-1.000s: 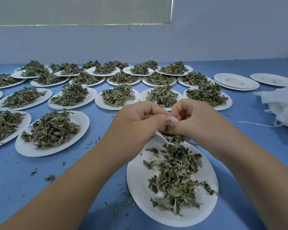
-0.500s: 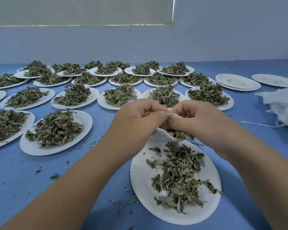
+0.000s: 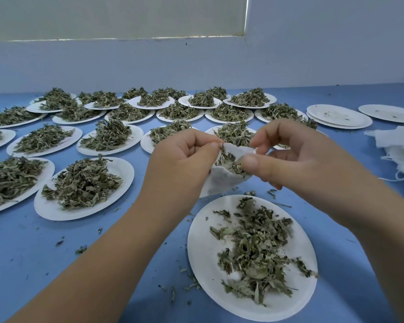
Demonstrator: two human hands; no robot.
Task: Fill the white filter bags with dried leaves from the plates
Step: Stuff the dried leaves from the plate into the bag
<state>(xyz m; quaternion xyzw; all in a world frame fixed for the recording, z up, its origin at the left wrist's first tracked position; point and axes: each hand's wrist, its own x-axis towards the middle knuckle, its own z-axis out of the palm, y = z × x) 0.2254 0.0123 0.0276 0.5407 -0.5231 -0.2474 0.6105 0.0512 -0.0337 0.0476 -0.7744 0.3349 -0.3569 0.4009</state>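
A white filter bag [image 3: 221, 180] hangs above the far edge of the nearest paper plate [image 3: 205, 252], its mouth held wide with dried leaves showing inside. My left hand [image 3: 184, 164] pinches the bag's left rim between thumb and fingers. My right hand [image 3: 285, 155] pinches the right rim, its thumb pressing leaves at the opening. A loose pile of dried leaves [image 3: 254, 245] lies on the nearest plate below both hands.
Several white plates heaped with dried leaves [image 3: 84, 183] cover the blue table [image 3: 44, 264] to the left and behind. Empty stacked plates [image 3: 338, 116] sit at the back right. A heap of white filter bags with strings [image 3: 401, 150] lies at the right edge. Leaf crumbs are scattered about.
Both hands rose and spread apart, pulling the bag's mouth wide; before, they were bunched together pushing leaves in just above the plate.
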